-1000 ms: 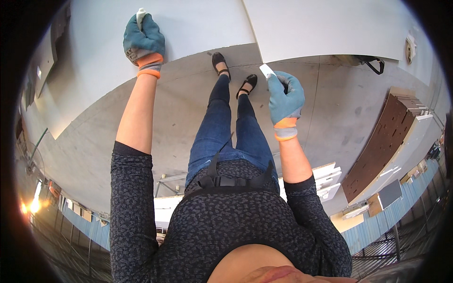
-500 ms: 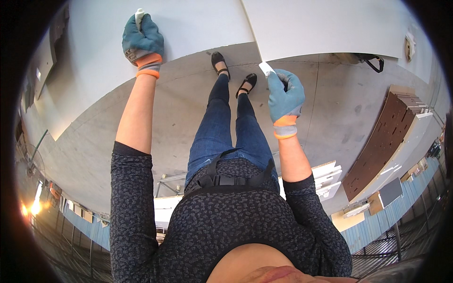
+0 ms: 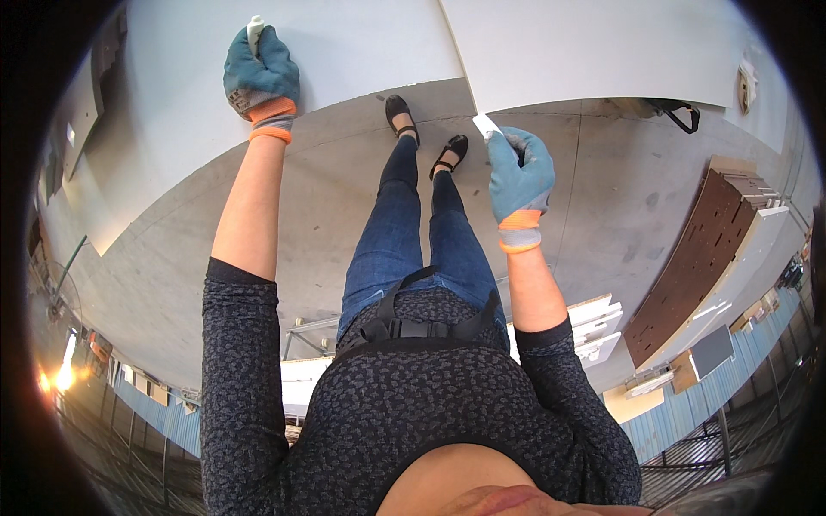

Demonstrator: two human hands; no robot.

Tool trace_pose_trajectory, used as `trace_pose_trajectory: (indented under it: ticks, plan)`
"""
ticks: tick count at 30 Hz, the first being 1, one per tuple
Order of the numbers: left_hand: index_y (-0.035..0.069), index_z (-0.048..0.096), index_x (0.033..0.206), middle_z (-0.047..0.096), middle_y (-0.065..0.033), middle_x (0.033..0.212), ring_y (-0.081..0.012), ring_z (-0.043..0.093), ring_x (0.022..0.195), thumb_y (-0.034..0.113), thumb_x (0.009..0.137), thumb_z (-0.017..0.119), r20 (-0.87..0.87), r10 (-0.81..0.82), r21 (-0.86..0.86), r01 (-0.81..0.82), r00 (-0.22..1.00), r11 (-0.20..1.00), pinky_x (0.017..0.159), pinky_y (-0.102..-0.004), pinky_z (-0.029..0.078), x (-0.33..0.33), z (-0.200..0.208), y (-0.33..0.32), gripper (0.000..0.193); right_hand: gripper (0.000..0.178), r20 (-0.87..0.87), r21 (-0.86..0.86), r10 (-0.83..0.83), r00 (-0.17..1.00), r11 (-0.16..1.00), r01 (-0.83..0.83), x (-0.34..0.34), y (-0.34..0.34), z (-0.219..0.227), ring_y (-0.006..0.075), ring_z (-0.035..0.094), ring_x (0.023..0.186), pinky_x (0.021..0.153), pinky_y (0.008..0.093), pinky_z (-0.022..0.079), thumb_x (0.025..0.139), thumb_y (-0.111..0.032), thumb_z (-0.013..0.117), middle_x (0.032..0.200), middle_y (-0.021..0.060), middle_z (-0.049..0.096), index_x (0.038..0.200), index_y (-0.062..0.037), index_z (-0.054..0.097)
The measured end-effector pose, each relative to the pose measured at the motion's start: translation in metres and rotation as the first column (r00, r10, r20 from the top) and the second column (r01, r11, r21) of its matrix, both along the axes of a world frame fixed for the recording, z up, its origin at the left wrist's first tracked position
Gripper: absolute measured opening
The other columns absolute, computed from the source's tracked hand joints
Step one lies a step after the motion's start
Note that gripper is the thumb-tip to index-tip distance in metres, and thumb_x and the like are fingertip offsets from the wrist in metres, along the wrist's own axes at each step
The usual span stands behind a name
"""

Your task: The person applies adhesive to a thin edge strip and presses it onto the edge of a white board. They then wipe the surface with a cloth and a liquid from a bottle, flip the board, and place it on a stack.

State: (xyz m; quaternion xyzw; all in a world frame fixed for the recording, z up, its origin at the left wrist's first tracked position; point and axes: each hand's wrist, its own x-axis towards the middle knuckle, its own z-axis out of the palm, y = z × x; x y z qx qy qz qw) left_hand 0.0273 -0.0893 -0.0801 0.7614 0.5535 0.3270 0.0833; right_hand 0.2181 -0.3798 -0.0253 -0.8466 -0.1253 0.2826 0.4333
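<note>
My left hand (image 3: 262, 73), in a blue-green coated glove with an orange cuff, is closed around a small white tube (image 3: 255, 31). The tube's narrow tip points up out of the fist; the rest is hidden in the glove. It is held above a large white panel (image 3: 370, 47) at the far left. My right hand (image 3: 523, 176), gloved alike, pinches a small flat white piece (image 3: 484, 125) between thumb and fingers. That piece sits just off the near edge of a second white panel (image 3: 594, 52); I cannot tell if it touches.
Concrete floor (image 3: 327, 181) lies below the panels, around my shoes (image 3: 400, 116). A black looped strap (image 3: 686, 118) hangs under the right panel. To the right stands a stack of dark brown boards (image 3: 688, 258), with white boards (image 3: 594, 327) behind my right elbow.
</note>
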Motion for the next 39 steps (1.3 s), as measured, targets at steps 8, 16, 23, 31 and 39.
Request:
trace_pose_trajectory:
  ticks: [8,16,23,31,39]
  plan:
    - [0.004,0.073,0.105,0.075,-0.0158,0.094,-0.0345,0.072,0.086,0.030,0.097,0.067,0.030,-0.004,-0.009,0.004,1.000,1.000,0.079,-0.0413,0.057,0.004,0.003,-0.001,0.028,0.019,0.014,-0.031,0.012,1.000,0.999,-0.011,0.002,0.001,0.000,0.0248,0.069,0.081,0.076,0.0369,0.054,0.087,-0.017,0.078,0.089,0.0135,0.073,0.095,-0.0002,0.074]
    - [0.004,0.073,0.106,0.076,-0.0153,0.096,-0.0341,0.072,0.087,0.031,0.098,0.066,0.011,0.008,0.009,-0.009,1.000,1.000,0.080,-0.0410,0.057,0.004,0.001,-0.001,0.028,0.018,-0.056,-0.006,0.019,0.998,1.000,-0.020,-0.001,0.006,0.013,0.0209,0.068,0.075,0.071,0.0343,0.054,0.088,-0.016,0.076,0.086,0.0127,0.072,0.093,0.0013,0.074]
    - [0.004,0.073,0.105,0.076,-0.0157,0.094,-0.0343,0.072,0.086,0.032,0.097,0.067,-0.010,0.015,-0.003,-0.015,1.000,1.000,0.078,-0.0418,0.056,0.003,0.001,0.000,0.030,0.019,-0.004,-0.008,0.013,1.000,1.000,-0.013,0.001,0.005,0.011,0.0223,0.069,0.076,0.072,0.0350,0.054,0.088,-0.016,0.075,0.086,0.0135,0.073,0.094,0.0019,0.074]
    - [0.005,0.072,0.103,0.074,-0.0152,0.090,-0.0352,0.071,0.084,0.031,0.097,0.066,-0.019,0.022,-0.013,-0.022,1.000,1.000,0.077,-0.0425,0.056,0.006,0.005,-0.002,0.027,0.021,0.027,-0.026,0.025,0.999,0.999,-0.024,0.001,0.010,0.011,0.0206,0.068,0.071,0.067,0.0340,0.054,0.088,-0.017,0.075,0.083,0.0132,0.072,0.093,0.0028,0.073]
    - [0.003,0.074,0.108,0.076,-0.0177,0.092,-0.0347,0.073,0.084,0.034,0.095,0.069,-0.030,0.030,-0.011,-0.030,0.999,0.999,0.076,-0.0422,0.057,0.002,0.000,0.000,0.034,0.019,-0.064,0.043,-0.002,0.998,0.999,0.005,0.001,0.011,0.022,0.0145,0.066,0.065,0.063,0.0304,0.052,0.090,-0.016,0.074,0.081,0.0093,0.071,0.093,0.0031,0.073]
